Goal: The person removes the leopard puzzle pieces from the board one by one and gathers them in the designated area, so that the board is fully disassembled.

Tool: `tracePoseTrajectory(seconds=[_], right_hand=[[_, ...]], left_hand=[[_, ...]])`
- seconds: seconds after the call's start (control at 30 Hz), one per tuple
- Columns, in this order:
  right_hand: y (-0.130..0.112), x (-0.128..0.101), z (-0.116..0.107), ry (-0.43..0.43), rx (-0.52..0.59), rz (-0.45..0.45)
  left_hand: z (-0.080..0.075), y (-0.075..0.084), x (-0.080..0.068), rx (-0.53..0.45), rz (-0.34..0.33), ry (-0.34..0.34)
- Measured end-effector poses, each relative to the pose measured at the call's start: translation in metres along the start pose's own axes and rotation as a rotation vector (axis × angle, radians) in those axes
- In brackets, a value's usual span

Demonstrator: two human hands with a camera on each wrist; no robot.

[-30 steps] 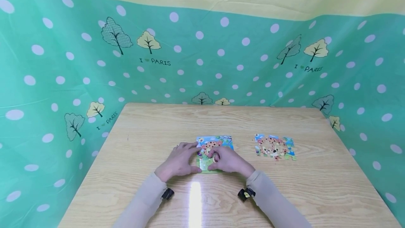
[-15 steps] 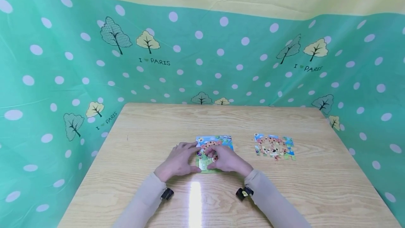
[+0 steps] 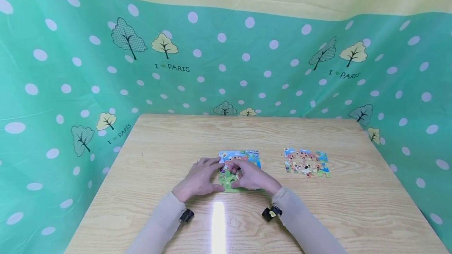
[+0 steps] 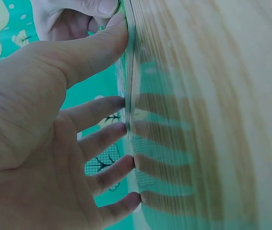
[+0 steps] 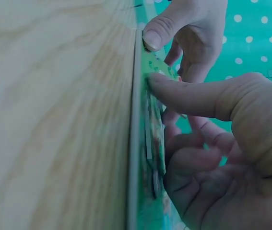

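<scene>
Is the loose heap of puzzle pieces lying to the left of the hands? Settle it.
No. In the head view the loose puzzle pieces lie on the table to the right of both hands, apart from them.

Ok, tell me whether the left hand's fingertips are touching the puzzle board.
Touching. The left wrist view shows the left hand with straight fingertips set against the edge of the puzzle board, with no gap.

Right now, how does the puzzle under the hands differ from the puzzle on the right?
1. The puzzle under the hands sits in a board with straight edges; the right puzzle lies bare on the table with jagged edges and gaps.
2. The left hand and right hand touch the first; nothing touches the right puzzle.
Both show a similar colourful cartoon picture.
</scene>
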State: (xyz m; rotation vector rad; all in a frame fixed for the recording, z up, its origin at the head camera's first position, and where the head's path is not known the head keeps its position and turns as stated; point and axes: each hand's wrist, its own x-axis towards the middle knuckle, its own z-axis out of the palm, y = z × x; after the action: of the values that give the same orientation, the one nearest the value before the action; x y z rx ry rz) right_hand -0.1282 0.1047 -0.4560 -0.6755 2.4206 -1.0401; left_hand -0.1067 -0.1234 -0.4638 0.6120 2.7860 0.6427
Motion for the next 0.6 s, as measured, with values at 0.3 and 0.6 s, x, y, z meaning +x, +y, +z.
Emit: tracePoseTrajectory(seconds=[0.3, 0.6], right_hand=[[0.012, -0.005, -0.003, 0.114, 0.150, 0.005], [0.034, -0.023, -0.018, 0.160, 0.185, 0.044]], left_hand=[[-0.002, 0.001, 0.000, 0.003, 0.005, -0.005], [0.001, -0.001, 0.000, 0.008, 0.002, -0.014]])
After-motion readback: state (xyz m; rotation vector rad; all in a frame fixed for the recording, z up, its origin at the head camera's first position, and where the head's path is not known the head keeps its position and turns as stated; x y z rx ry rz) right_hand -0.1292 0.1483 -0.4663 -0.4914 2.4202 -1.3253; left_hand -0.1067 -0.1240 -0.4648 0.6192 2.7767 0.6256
